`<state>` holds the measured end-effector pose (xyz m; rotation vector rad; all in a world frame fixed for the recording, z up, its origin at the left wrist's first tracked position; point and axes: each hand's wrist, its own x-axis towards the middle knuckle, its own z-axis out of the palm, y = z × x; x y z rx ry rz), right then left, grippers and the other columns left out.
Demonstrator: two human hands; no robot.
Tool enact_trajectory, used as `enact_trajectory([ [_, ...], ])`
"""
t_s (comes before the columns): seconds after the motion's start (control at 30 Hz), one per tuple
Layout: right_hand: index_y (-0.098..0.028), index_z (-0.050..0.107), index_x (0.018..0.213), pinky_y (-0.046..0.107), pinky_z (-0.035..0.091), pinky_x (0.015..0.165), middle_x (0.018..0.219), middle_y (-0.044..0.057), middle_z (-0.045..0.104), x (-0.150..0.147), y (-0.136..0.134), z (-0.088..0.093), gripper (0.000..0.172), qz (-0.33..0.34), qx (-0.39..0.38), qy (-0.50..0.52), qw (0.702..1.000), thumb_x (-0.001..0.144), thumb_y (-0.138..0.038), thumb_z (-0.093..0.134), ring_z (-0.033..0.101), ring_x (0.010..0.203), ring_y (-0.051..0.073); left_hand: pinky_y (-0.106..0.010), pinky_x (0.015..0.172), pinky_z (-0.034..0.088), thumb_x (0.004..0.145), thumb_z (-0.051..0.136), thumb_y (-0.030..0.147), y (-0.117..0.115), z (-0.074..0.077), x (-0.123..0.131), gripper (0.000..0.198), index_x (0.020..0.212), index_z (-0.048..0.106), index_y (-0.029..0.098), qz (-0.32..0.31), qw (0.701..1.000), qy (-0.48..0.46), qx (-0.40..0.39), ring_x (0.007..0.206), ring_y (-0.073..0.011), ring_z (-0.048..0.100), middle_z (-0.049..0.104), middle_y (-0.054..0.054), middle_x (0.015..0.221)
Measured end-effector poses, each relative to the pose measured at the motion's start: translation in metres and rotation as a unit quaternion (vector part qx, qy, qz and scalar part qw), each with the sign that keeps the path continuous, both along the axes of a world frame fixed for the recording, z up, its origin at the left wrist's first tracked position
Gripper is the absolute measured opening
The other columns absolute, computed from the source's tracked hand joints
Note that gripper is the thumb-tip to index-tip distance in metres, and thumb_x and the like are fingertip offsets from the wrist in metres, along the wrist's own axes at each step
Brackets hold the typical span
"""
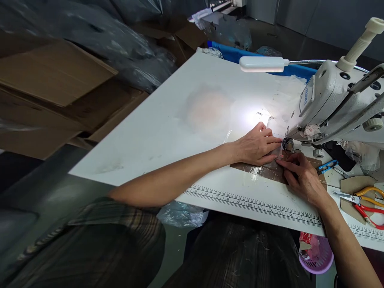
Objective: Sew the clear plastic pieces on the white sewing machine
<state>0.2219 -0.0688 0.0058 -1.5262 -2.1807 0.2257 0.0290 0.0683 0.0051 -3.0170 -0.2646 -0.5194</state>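
Note:
My left hand [258, 147] lies on a piece of sheer white fabric [272, 125], its fingers stretched out toward the presser foot [288, 145] of a white sewing machine [322, 102]. Closer to me, my right hand [301, 176] has its thumb and index finger pinched at the fabric's near edge, just in front of the foot. Under the hands is a shiny brown strip [261, 171] on the table. The fabric is thin, and the hands partly hide it. The needle point cannot be made out.
Blue thread snips [327, 166] lie right of my right hand. Further right are scissors with orange handles [364, 196] and a red-handled tool [367, 214]. A ruler tape [255, 203] runs along the white table's [150, 136] front edge. A lamp [264, 64] hangs above; cardboard boxes [54, 72] stand left.

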Motion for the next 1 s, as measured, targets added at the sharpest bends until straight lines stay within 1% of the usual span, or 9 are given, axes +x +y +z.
enact_trajectory([
  [0.13, -0.024, 0.073, 0.117, 0.038, 0.056, 0.08, 0.098, 0.009, 0.058, -0.0015, -0.0001, 0.0009, 0.035, -0.018, -0.01, 0.021, 1.0, 0.091, -0.02, 0.049, 0.062, 0.089, 0.021, -0.042, 0.08, 0.032, 0.101, 0.038, 0.039, 0.0, 0.0018, 0.0008, 0.039, 0.112, 0.067, 0.017, 0.002, 1.0, 0.009, 0.001, 0.09, -0.0251, 0.056, 0.066, -0.008, 0.128],
  [0.33, -0.026, 0.073, 0.115, 0.037, 0.056, 0.079, 0.097, 0.008, 0.059, -0.0039, 0.0005, -0.0017, 0.035, -0.039, -0.007, 0.024, 0.999, 0.091, -0.023, 0.049, 0.062, 0.086, 0.02, -0.043, 0.08, 0.032, 0.101, 0.038, 0.039, 0.0004, 0.0008, 0.0009, 0.036, 0.111, 0.067, 0.019, 0.01, 1.0, 0.008, -0.006, 0.09, -0.0252, 0.056, 0.067, -0.008, 0.127],
  [0.5, -0.028, 0.073, 0.116, 0.038, 0.056, 0.08, 0.097, 0.008, 0.06, -0.005, 0.0008, -0.0026, 0.035, -0.051, -0.011, 0.028, 0.998, 0.091, -0.025, 0.048, 0.061, 0.086, 0.02, -0.043, 0.08, 0.031, 0.102, 0.034, 0.039, 0.0019, -0.0012, 0.0019, 0.04, 0.113, 0.067, 0.019, 0.012, 1.0, -0.003, -0.01, 0.091, -0.0257, 0.056, 0.068, -0.007, 0.125],
  [0.67, -0.028, 0.073, 0.116, 0.037, 0.057, 0.08, 0.096, 0.007, 0.06, -0.0055, 0.0008, 0.0005, 0.035, -0.052, -0.016, 0.03, 0.998, 0.092, -0.025, 0.048, 0.062, 0.087, 0.02, -0.043, 0.08, 0.031, 0.1, 0.037, 0.04, 0.0028, -0.0028, 0.0017, 0.038, 0.115, 0.067, 0.021, 0.012, 1.0, -0.014, -0.025, 0.092, -0.0254, 0.056, 0.068, -0.007, 0.125],
  [0.83, -0.025, 0.073, 0.116, 0.037, 0.057, 0.078, 0.095, 0.008, 0.06, -0.0052, 0.0011, 0.0016, 0.035, -0.041, -0.007, 0.024, 0.999, 0.092, -0.024, 0.047, 0.062, 0.086, 0.02, -0.042, 0.08, 0.031, 0.101, 0.036, 0.041, 0.0018, -0.0033, 0.0015, 0.041, 0.118, 0.066, 0.019, 0.016, 1.0, -0.013, -0.021, 0.093, -0.0261, 0.055, 0.067, -0.008, 0.127],
  [1.0, -0.028, 0.073, 0.116, 0.038, 0.057, 0.079, 0.096, 0.007, 0.06, -0.0045, 0.0012, -0.0018, 0.035, -0.051, -0.011, 0.035, 0.998, 0.091, -0.024, 0.049, 0.063, 0.086, 0.02, -0.042, 0.079, 0.031, 0.102, 0.033, 0.04, -0.0006, -0.0036, 0.0026, 0.042, 0.119, 0.066, 0.019, 0.026, 1.0, -0.001, -0.015, 0.092, -0.0258, 0.054, 0.067, -0.008, 0.127],
])
